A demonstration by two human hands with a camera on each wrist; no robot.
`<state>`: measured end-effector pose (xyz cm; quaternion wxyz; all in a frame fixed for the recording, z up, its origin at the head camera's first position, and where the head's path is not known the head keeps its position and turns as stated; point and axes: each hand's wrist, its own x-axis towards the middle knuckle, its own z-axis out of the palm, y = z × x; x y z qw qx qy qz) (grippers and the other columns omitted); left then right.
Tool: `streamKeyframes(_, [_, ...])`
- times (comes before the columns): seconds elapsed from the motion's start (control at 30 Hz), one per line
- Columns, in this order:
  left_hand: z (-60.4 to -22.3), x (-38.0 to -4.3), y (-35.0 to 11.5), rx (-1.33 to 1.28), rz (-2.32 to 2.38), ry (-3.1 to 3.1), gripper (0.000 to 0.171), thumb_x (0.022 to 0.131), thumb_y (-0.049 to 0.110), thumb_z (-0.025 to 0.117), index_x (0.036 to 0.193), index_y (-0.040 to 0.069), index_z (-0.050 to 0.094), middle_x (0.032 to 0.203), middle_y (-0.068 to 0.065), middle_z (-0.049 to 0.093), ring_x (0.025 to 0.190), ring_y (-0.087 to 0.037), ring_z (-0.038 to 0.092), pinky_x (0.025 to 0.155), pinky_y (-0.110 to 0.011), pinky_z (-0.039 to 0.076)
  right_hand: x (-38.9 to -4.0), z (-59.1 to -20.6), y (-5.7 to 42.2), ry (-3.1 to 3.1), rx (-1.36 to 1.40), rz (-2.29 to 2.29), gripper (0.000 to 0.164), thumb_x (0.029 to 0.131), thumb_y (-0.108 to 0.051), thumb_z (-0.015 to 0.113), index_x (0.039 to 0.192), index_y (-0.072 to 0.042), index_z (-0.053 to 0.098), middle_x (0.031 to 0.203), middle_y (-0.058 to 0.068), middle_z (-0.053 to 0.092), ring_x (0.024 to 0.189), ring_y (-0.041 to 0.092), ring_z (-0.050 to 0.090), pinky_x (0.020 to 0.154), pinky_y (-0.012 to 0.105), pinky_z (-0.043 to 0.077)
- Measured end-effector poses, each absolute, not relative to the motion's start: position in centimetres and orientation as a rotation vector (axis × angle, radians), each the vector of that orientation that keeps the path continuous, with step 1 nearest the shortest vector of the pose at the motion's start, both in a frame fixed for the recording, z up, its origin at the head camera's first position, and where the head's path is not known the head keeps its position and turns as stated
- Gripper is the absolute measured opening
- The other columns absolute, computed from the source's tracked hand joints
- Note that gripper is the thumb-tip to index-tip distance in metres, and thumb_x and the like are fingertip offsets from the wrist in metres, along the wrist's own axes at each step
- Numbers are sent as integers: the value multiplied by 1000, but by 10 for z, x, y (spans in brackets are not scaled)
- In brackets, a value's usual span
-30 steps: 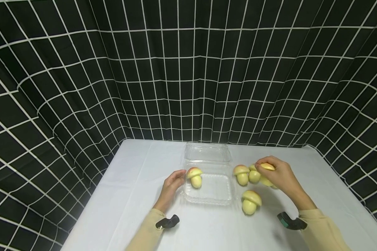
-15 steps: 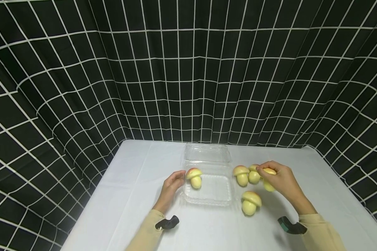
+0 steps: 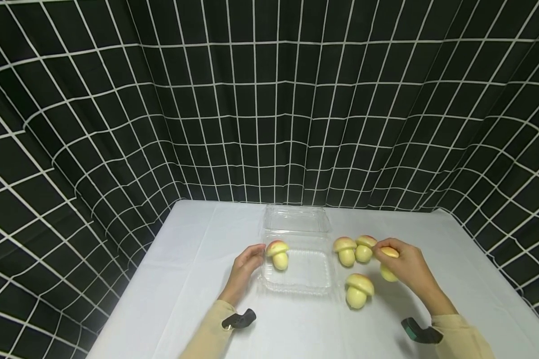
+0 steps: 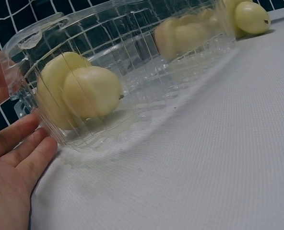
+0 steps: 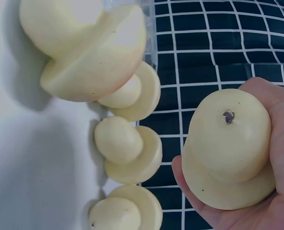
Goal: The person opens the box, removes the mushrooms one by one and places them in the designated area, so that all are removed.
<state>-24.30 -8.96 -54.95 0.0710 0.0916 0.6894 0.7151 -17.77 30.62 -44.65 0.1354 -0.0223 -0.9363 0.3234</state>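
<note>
A clear plastic clamshell box (image 3: pixel 298 288) stands with its lid folded back, one pale yellow mushroom (image 3: pixel 279 255) with a reddish cap in its left part. Extended fingers of my left hand (image 3: pixel 244 269) rest against the box's left wall, as the left wrist view also shows (image 4: pixel 17 163). On the right, my right hand (image 3: pixel 408 264) grips another mushroom (image 5: pixel 228 148), its stem end facing the wrist camera. Two mushrooms stand left of that hand, a left one (image 3: pixel 345 251) and a right one (image 3: pixel 365 248). Nearer to me lies another mushroom (image 3: pixel 358 290).
The box's lid (image 3: pixel 296 218) lies at the back of the white-covered table (image 3: pixel 197 249). In the right wrist view a further mushroom (image 5: pixel 125 211) stands at the row's lower end. A dark gridded curtain (image 3: pixel 292 109) encloses the back and sides.
My right hand has moved toward me and slightly right with the mushroom, uncovering the one left of it. The left hand and box stay put.
</note>
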Motion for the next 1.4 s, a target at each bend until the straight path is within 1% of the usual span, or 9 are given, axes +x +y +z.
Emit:
streamKeyframes(0.1, [-550, -243, -90, 273, 2148, 2066, 43, 95, 18, 55, 138, 11, 59, 148, -10, 55, 143, -31, 46, 123, -55, 32, -176, -450, 308, -2730, -71, 932, 21, 95, -33, 69, 102, -14, 75, 102, 10, 76, 78, -1, 56, 65, 17, 48])
streamKeyframes(0.27, [-550, -243, -90, 275, 2144, 2069, 44, 95, 18, 55, 138, 11, 58, 147, -9, 55, 143, -31, 46, 123, -55, 32, -175, -456, 312, -2746, -71, 913, 20, 95, -35, 68, 102, -17, 74, 111, 8, 75, 87, -9, 54, 72, 11, 48])
streamKeyframes(0.33, [-550, -242, -90, 273, 2148, 2065, 44, 95, 18, 55, 138, 11, 58, 148, -9, 55, 143, -31, 46, 124, -55, 32, -173, -458, 313, -2745, -75, 907, 20, 95, -35, 68, 101, -17, 75, 113, 8, 74, 88, -9, 54, 73, 10, 47])
streamKeyframes(0.4, [-550, -242, -90, 270, 2148, 2066, 44, 95, 18, 55, 138, 11, 58, 148, -10, 55, 143, -31, 46, 124, -55, 32, -172, -461, 313, -2744, -78, 905, 20, 94, -33, 69, 101, -15, 75, 113, 9, 74, 89, -6, 56, 73, 10, 47])
streamKeyframes(0.53, [-551, -243, -90, 276, 2150, 2063, 43, 96, 17, 54, 138, 11, 58, 148, -11, 55, 143, -32, 46, 124, -54, 33, -170, -466, 312, -2758, -91, 913, 22, 93, -33, 69, 101, -13, 75, 106, 11, 75, 84, 2, 58, 70, 17, 49])
streamKeyframes(0.8, [-553, -244, -90, 274, 2145, 2062, 43, 96, 17, 54, 138, 12, 58, 147, -10, 55, 143, -31, 47, 123, -54, 33, -169, -473, 311, -2785, -102, 944, 25, 94, -35, 69, 100, -12, 75, 101, 9, 76, 81, 6, 59, 66, 19, 50])
streamKeyframes(0.97, [-551, -244, -90, 270, 2141, 2073, 43, 95, 17, 54, 138, 11, 58, 146, -10, 56, 142, -31, 47, 123, -54, 34, -168, -476, 311, -2800, -114, 945, 27, 95, -36, 68, 103, -12, 75, 108, 12, 76, 91, 15, 64, 71, 21, 52])
streamKeyframes(1.13, [-550, -243, -89, 264, 2137, 2086, 44, 95, 17, 55, 138, 11, 59, 147, -10, 57, 142, -31, 48, 123, -54, 34, -165, -480, 311, -2819, -116, 938, 25, 95, -34, 67, 104, -12, 75, 113, 14, 76, 104, 29, 68, 78, 29, 53])
streamKeyframes(1.4, [-551, -243, -89, 256, 2134, 2087, 44, 95, 18, 55, 138, 12, 59, 147, -10, 56, 143, -31, 47, 123, -55, 33, -163, -486, 312, -2810, -111, 921, 23, 95, -32, 67, 102, -11, 74, 112, 17, 75, 107, 36, 69, 82, 36, 55])
